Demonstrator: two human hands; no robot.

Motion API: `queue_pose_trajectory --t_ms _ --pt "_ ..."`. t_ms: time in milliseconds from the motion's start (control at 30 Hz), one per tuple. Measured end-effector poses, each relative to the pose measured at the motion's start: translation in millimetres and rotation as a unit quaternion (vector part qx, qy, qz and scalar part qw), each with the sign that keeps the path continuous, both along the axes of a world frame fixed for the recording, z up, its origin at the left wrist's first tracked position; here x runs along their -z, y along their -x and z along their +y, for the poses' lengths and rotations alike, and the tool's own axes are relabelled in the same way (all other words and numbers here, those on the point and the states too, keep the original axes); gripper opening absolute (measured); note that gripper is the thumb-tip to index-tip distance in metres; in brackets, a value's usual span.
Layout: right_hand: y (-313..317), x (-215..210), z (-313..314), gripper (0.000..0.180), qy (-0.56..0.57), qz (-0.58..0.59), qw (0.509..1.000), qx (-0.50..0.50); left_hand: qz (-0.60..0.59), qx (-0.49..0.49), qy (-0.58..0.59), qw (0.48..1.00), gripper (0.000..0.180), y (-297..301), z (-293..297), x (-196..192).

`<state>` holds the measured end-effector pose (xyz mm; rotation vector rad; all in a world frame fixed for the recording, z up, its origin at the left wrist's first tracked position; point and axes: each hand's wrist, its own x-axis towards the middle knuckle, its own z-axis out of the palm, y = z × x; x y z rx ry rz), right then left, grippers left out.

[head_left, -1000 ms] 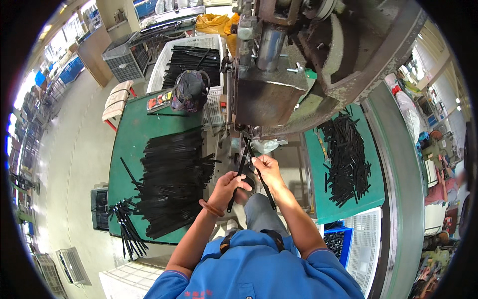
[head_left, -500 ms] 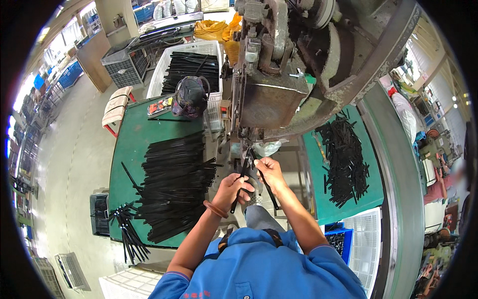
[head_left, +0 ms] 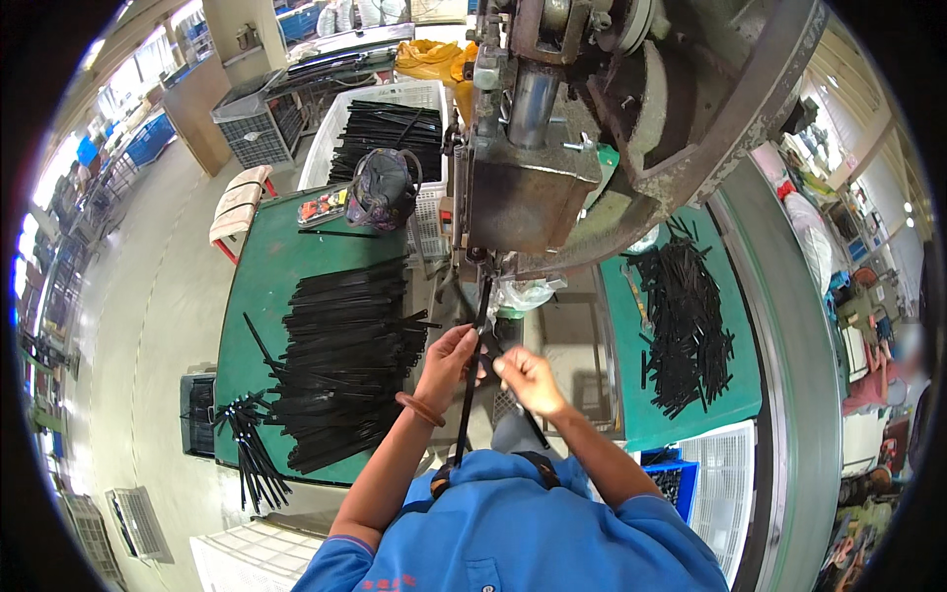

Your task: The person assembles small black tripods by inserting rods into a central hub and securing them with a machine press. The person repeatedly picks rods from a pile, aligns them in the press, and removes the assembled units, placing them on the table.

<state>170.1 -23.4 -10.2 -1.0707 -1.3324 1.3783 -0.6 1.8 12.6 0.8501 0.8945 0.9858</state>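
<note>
A long black flat strip [head_left: 467, 409] runs from under the press [head_left: 533, 202] down toward my body. My left hand [head_left: 452, 357] is closed on it, fingers wrapped around its middle. A second black strip [head_left: 536, 428] slants through my right hand [head_left: 531, 379], which pinches it near its upper part. That strip's upper end meets the first one beside my left fingers; whether they touch I cannot tell. The upper end of the first strip is at the foot of the press, where the tool partly hides it.
Long black strips [head_left: 345, 365] are piled on the left green table [head_left: 247, 296]; shorter black pieces [head_left: 686, 326] and a wrench [head_left: 636, 296] lie on the right one. A dark bag [head_left: 383, 192] stands before a white crate [head_left: 321, 148]. A blue bin [head_left: 688, 488] sits at lower right.
My right hand has drawn back from the press with its strip. My left hand's strip now reaches up under the press. A shiny steel cylinder now shows on the press.
</note>
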Motion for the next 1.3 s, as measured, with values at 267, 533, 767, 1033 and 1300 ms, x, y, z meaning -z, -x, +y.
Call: queue_pose_trajectory --t_ms 267,533,767,1033,1300 --pt "-57.2 36.6 128.5 0.011 -0.303 -0.415 0.850 0.114 0.046 -0.080 0.037 0.995 0.025 -10.6 -11.4 17.7" --pt "-62.1 105.1 232.2 0.025 -0.408 -0.486 0.759 0.144 -0.021 -0.151 0.061 0.986 0.018 -44.6 -17.0 3.1" --pt "-65.9 118.7 237.4 0.028 -0.404 -0.487 0.760 0.148 -0.020 -0.183 0.066 0.981 0.017 -57.1 -4.8 -1.3" --pt "-76.4 125.4 239.4 0.032 -0.396 -0.490 0.757 0.171 0.017 -0.177 0.101 0.979 0.020 -55.3 -0.8 16.0" --pt "-61.6 78.1 183.4 0.026 -0.151 -0.052 0.987 -0.005 -0.060 -0.163 0.089 0.981 0.010 -50.4 -7.4 33.7"
